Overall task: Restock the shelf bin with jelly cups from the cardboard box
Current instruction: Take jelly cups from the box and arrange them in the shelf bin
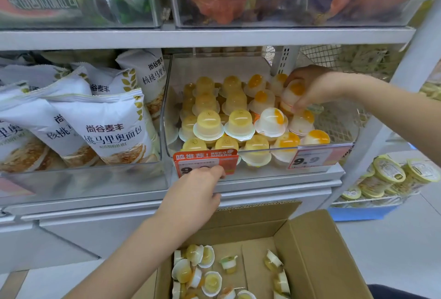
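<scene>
Over the shelf bin [250, 153], my right hand [310, 86] has its grip around a jelly cup [292, 93]; my left hand [198, 191], fingers loosely bent and holding nothing, touches the price tag [229, 157] above the cardboard box [322, 251].

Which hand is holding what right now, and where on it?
Right hand grips a white-and-orange jelly cup by its domed sides, over the shelf bin. Left hand holds nothing; its fingertips touch the orange price tag.
</scene>
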